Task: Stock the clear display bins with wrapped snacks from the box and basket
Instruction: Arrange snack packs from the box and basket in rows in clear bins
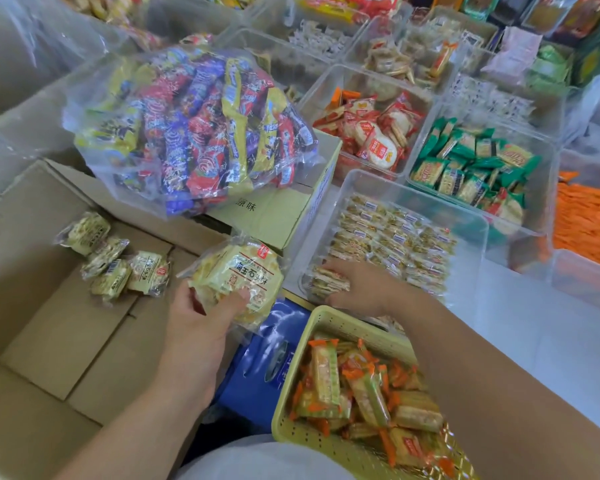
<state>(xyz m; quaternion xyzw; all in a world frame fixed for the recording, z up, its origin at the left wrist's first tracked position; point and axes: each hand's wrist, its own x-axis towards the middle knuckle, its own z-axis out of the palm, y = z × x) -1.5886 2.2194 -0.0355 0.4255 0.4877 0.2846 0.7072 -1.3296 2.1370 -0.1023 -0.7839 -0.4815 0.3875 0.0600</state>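
Crowding the white desk [541, 327] stood clear bins [478, 225]; left grip [196, 318] clutched a cracker pack [243, 271], right grip [357, 289] grasped half-hidden packets [326, 284] inside one.

Perforated plastic basket [340, 325]: pale yellow
Cardboard box [42, 341]: plain brown
Wrapped bars in basket [361, 393]: orange and green
Square bin packets [465, 161]: green

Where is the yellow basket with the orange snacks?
In the head view, the yellow basket is low, right of centre, under the right arm, with a blue bag on its left and a clear bin just beyond it.
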